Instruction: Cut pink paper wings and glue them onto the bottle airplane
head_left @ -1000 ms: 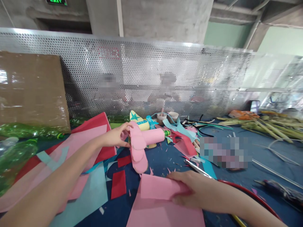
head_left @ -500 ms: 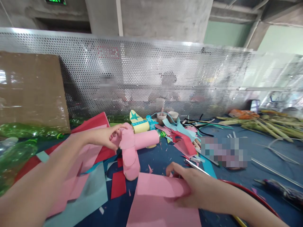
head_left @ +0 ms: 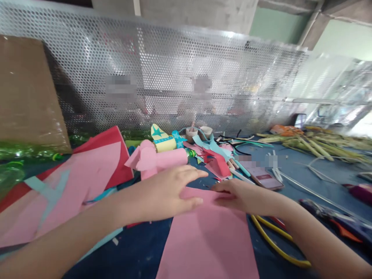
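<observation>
A pink sheet of craft paper or foam (head_left: 206,240) lies in front of me, its far edge between my hands. My right hand (head_left: 244,195) grips that sheet near its far right corner, thumb and fingers close together. My left hand (head_left: 165,192) hovers at the far left corner, thumb and fingers spread apart; whether it touches the sheet I cannot tell. Just beyond my left hand lies a bottle wrapped in pink (head_left: 172,158), with a green cap and rounded pink pieces at its left end. Behind it is a yellow bottle craft (head_left: 165,144) with blue star trim.
Pink and red sheets (head_left: 95,162) lie at left beside green bottles (head_left: 11,174). Coloured scraps (head_left: 217,161), a phone (head_left: 263,176), a yellow-handled tool (head_left: 270,240) and dry stalks (head_left: 314,147) are at right. A perforated metal panel (head_left: 174,58) stands behind.
My left hand has left the pink-wrapped bottle and come right to the pink sheet. The bottle's rounded end pieces sit differently. My right hand stays on the sheet; the view has tilted down.
</observation>
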Motion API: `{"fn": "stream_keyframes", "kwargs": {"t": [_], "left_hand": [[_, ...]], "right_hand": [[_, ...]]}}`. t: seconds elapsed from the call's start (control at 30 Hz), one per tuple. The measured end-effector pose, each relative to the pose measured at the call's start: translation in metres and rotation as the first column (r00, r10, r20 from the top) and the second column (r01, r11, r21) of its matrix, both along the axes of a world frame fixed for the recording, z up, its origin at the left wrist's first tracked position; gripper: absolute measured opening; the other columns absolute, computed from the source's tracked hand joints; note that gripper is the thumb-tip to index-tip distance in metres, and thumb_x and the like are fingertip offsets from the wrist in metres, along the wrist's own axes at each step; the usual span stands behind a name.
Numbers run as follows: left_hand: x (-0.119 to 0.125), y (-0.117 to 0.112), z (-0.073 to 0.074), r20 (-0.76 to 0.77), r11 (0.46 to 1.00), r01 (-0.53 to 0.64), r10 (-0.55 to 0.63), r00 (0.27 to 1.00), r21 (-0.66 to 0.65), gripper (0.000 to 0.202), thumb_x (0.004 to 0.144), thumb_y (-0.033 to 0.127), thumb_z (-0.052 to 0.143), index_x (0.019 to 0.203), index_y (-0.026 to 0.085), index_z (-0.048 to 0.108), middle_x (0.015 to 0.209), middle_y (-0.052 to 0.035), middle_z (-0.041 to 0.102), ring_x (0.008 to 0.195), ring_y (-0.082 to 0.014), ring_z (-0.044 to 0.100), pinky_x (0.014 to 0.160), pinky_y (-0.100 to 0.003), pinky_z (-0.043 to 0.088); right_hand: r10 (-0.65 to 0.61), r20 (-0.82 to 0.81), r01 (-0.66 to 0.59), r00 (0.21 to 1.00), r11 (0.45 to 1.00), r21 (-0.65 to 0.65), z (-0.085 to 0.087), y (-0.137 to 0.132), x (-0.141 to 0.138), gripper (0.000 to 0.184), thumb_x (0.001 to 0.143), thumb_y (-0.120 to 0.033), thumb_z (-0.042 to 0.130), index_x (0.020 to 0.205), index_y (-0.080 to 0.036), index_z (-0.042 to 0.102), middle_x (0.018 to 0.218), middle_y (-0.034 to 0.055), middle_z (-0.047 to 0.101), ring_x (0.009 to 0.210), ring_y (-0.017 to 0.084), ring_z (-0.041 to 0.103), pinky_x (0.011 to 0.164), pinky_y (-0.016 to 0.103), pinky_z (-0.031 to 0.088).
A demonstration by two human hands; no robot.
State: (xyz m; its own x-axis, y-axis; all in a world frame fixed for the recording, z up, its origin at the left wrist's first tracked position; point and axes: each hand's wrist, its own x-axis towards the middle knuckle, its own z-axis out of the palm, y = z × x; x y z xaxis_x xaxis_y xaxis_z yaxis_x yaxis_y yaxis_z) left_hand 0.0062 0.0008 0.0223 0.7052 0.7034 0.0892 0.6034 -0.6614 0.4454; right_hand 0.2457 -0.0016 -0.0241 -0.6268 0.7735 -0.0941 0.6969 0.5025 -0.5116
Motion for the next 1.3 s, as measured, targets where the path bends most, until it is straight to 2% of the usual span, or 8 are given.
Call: {"fn": "stream_keyframes", "kwargs": {"t": [0.1,0.23,0.37,0.47,0.63,0.8,0.93,1.3], "left_hand": [[0.013,0.006,-0.032,-0.040,0.999,-0.038,0.039,0.998,0.005,0.038,0.081,0.021,0.061,0.120,0.019,0.061,0.123,-0.0103,0.065,0.115,-0.0293,0.058,0.096,-0.042,0.046],[0.012,0.015,-0.059,-0.005,0.997,-0.074,0.074,0.997,-0.025,0.023,0.077,0.011,0.057,0.095,0.019,0.067,0.101,-0.0064,0.072,0.096,-0.0260,0.066,0.084,-0.037,0.051],[0.003,0.012,-0.074,0.073,0.990,-0.141,0.141,0.987,-0.016,0.017,0.077,0.014,0.057,0.091,0.021,0.064,0.098,-0.0046,0.071,0.093,-0.0243,0.066,0.083,-0.035,0.051],[-0.002,0.009,-0.082,0.143,0.981,-0.196,0.194,0.971,0.000,0.015,0.079,0.018,0.057,0.093,0.021,0.061,0.099,-0.0048,0.070,0.094,-0.0239,0.064,0.083,-0.036,0.051],[-0.006,0.008,-0.089,0.211,0.974,-0.221,0.207,0.955,0.045,0.015,0.079,0.009,0.049,0.083,0.021,0.058,0.088,-0.0028,0.065,0.087,-0.0210,0.062,0.078,-0.034,0.051],[-0.009,0.003,-0.090,0.181,0.990,-0.086,0.065,0.981,0.112,0.029,0.076,-0.003,0.043,0.081,0.022,0.056,0.091,-0.0022,0.063,0.089,-0.0189,0.059,0.082,-0.032,0.049],[-0.011,0.003,-0.090,0.071,0.966,0.064,-0.084,0.994,0.249,0.026,0.085,-0.002,0.039,0.085,0.020,0.052,0.091,-0.0040,0.064,0.086,-0.0194,0.059,0.078,-0.032,0.049],[-0.018,0.007,-0.092,-0.040,0.901,0.166,-0.164,0.986,0.402,0.025,0.094,0.004,0.038,0.083,0.017,0.057,0.090,-0.0055,0.067,0.084,-0.0181,0.061,0.074,-0.028,0.051]], "right_hand": [[0.010,0.013,-0.009,1.000,1.000,-0.029,0.000,0.002,0.003,0.026,0.089,-0.029,0.055,0.066,-0.018,0.052,0.063,-0.0048,0.051,0.059,0.011,0.046,0.055,0.022,0.033],[-0.013,0.001,0.013,1.000,1.000,-0.005,-0.004,0.002,-0.001,0.027,0.089,-0.029,0.053,0.064,-0.019,0.052,0.060,-0.0055,0.048,0.057,0.011,0.044,0.052,0.023,0.030],[-0.081,-0.057,0.086,0.995,0.993,0.086,-0.012,0.001,-0.009,0.009,0.084,-0.019,0.055,0.083,-0.018,0.065,0.077,0.0003,0.064,0.069,0.016,0.056,0.059,0.024,0.037],[-0.110,-0.129,0.130,0.985,0.979,0.157,-0.024,0.001,-0.012,0.024,0.082,-0.011,0.055,0.101,-0.018,0.067,0.094,0.0059,0.069,0.082,0.020,0.062,0.071,0.028,0.044],[-0.048,-0.243,0.107,0.969,0.965,0.240,-0.041,-0.001,-0.008,0.022,0.088,-0.015,0.053,0.104,-0.018,0.069,0.103,0.0093,0.067,0.092,0.019,0.063,0.084,0.032,0.048],[0.021,-0.269,0.047,0.963,0.968,0.245,-0.040,-0.002,-0.001,0.022,0.092,-0.016,0.051,0.100,-0.020,0.071,0.099,0.0077,0.068,0.091,0.018,0.063,0.084,0.031,0.050],[-0.002,-0.261,0.053,0.965,0.981,0.188,-0.036,0.000,0.003,0.019,0.088,-0.011,0.054,0.095,-0.019,0.070,0.095,0.0062,0.068,0.088,0.018,0.063,0.080,0.030,0.050],[0.052,-0.194,-0.016,0.980,0.984,0.180,-0.037,0.001,0.006,0.029,0.085,-0.005,0.050,0.092,-0.020,0.074,0.094,0.0062,0.068,0.088,0.018,0.063,0.082,0.029,0.049]]}}
